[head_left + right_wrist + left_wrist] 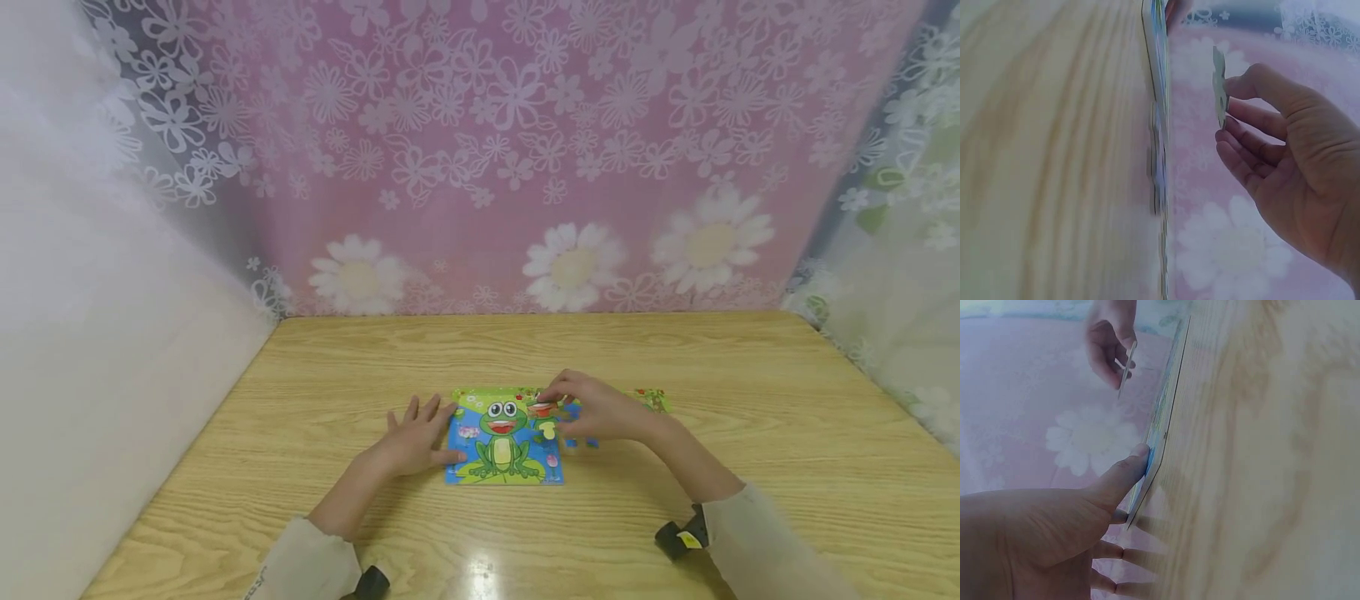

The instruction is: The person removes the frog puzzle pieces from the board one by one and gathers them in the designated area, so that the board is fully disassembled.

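Note:
A frog picture puzzle board (480, 458) lies flat on the table, with a green frog on blue. My left hand (411, 443) is at its left side, fingers spread and fairly straight. In the left wrist view, the thumb of that hand (1054, 531) touches the board's edge. Thumb and fingers of my right hand (600, 408) pinch a puzzle piece (546, 423) with a frog's mouth and belly printed on it. It overlaps the board's right part in the head view. From the right wrist view, this piece (1219, 87) stands edge-on, raised above the table.
Loose blue puzzle pieces (581, 442) lie right of the board, partly hidden by my right hand. Farther right is a green piece with red spots (652, 400). The wooden table (390, 350) meets a pink floral curtain (465, 217) at the back.

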